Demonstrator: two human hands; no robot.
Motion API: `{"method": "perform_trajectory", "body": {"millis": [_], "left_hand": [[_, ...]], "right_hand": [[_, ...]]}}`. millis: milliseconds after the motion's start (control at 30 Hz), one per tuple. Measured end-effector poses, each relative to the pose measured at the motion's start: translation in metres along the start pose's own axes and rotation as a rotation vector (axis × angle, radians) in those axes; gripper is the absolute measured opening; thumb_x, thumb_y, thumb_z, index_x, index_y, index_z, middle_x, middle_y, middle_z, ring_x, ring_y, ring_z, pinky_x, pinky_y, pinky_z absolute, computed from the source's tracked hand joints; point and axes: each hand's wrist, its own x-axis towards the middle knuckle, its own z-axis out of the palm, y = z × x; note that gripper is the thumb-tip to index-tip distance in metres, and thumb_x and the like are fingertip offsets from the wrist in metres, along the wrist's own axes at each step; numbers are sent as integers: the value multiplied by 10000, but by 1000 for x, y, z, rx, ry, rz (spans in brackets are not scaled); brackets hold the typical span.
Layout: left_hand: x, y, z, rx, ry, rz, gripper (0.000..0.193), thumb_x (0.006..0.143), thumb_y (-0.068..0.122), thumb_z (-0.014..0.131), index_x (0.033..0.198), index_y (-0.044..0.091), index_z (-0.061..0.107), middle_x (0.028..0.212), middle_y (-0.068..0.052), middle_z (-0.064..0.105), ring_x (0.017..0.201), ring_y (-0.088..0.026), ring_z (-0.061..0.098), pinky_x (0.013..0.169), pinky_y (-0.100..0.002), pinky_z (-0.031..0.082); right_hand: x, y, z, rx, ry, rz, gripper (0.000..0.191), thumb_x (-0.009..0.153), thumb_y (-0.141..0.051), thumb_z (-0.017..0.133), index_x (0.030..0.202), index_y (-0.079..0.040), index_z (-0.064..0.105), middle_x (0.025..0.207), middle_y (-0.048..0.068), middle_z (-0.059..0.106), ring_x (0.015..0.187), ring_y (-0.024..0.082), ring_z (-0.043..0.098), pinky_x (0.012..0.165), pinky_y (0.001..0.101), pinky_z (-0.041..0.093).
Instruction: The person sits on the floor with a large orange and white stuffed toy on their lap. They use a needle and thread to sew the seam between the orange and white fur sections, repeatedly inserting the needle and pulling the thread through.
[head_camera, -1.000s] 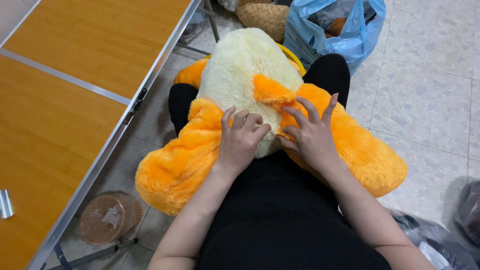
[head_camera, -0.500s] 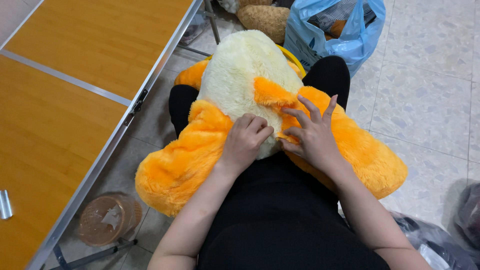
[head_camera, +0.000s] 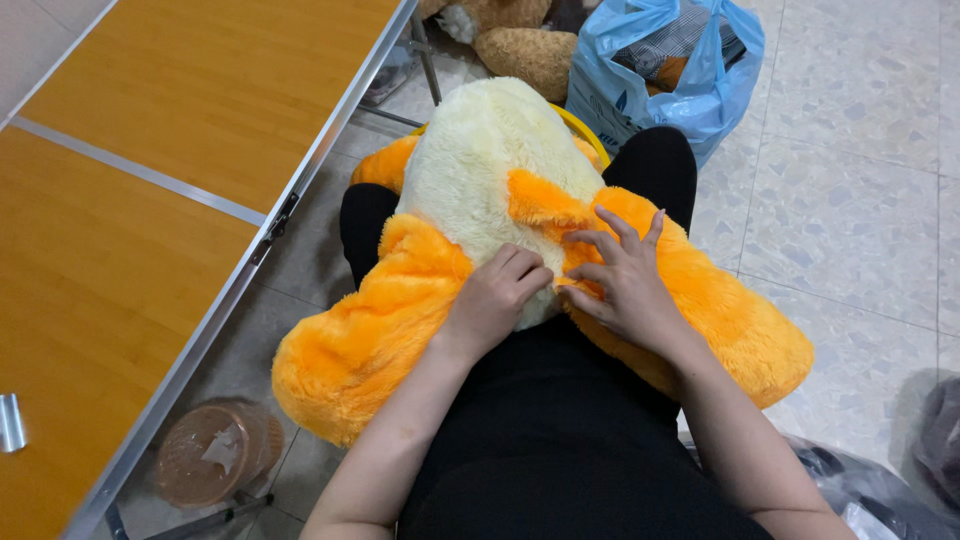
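Note:
A big plush toy (head_camera: 480, 170) with a cream-yellow body and bright orange limbs lies across my lap, over black trousers. My left hand (head_camera: 495, 300) is curled into a loose fist and presses into the fur where the cream belly meets the left orange limb. My right hand (head_camera: 625, 280) rests beside it with fingers spread, its fingertips pinching the orange fur at the seam. The two hands almost touch.
An orange folding table (head_camera: 130, 220) with a metal rim stands to my left. A brown lidded plastic container (head_camera: 205, 455) sits on the floor under its edge. A blue plastic bag (head_camera: 660, 75) and a brown plush toy (head_camera: 525, 50) lie ahead on the speckled tile floor.
My left hand has closed from spread fingers into a fist against the fur. My right hand's fingers have shifted slightly at the seam. The toy stays on my lap.

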Motion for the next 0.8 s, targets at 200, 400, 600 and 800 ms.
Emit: {"method": "perform_trajectory", "body": {"millis": [200,400,600,800], "left_hand": [[0,0,0,-89,-24,5,299,809,-14,654,1100,55,658,1082,-78,623,1081,-278,611,951,-368,532],[-2,2,1,-230,-55,26,446,727,-74,654,1161,26,645,1121,-109,631,1110,-321,612,989,-387,523],[-11,-1,6,-265,-32,58,295,859,-10,714,1146,44,675,1139,-117,622,1114,-305,628,956,-380,543],[-11,2,9,-154,58,101,188,843,13,722,1020,75,728,1182,-85,658,1102,-280,651,932,-369,552]], "right_hand": [[0,4,0,76,-46,24,228,858,-348,754,893,-127,798,1383,62,579,1489,379,304,1157,768,-71],[2,6,3,93,-89,41,203,871,-316,732,902,-130,806,1391,58,574,1496,373,283,1155,753,-93],[3,9,10,128,-86,68,201,875,-296,722,920,-120,807,1408,52,568,1510,378,260,1156,747,-107],[1,13,20,137,-65,85,197,862,-311,740,891,-127,803,1398,63,575,1503,384,260,1146,754,-108]]}}
